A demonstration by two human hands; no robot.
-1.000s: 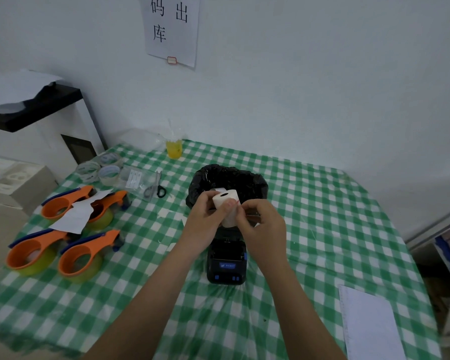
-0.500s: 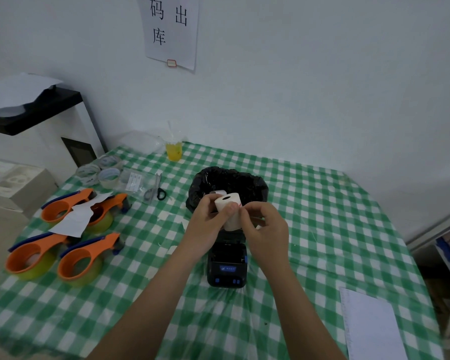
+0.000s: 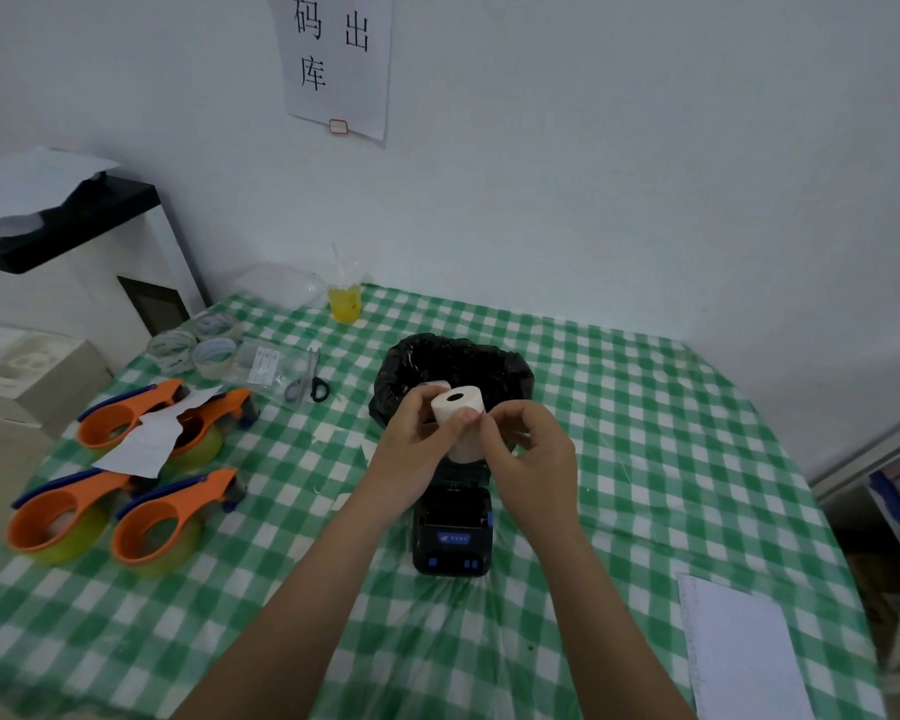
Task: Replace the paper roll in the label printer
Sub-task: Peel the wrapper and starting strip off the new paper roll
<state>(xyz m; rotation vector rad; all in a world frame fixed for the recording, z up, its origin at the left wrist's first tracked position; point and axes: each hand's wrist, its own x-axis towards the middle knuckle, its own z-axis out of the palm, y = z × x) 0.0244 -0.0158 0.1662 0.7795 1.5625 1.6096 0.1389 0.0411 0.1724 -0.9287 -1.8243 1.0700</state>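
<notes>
On the green-and-white checked surface (image 3: 645, 407), the small black label printer with blue buttons (image 3: 452, 537) sits nearest. Just above it both hands hold the white paper roll (image 3: 458, 415): the left hand (image 3: 411, 454) grips its side while the right hand (image 3: 533, 459) pinches at its wrap, probably hunting for the loose end. The roll's axis tilts up and away, dark core hole showing. Behind stands a black-bagged bin (image 3: 453, 366), likely for scraps.

Both hands raised over the label printer (image 3: 452, 532), holding a white paper roll (image 3: 459, 419). Left hand (image 3: 411, 452) grips the roll's side; right hand (image 3: 533, 459) pinches at its edge. Black-lined bin (image 3: 494, 363) just beyond. Four orange tape dispensers (image 3: 126, 491) at left on the green checked tablecloth (image 3: 645, 459).
</notes>
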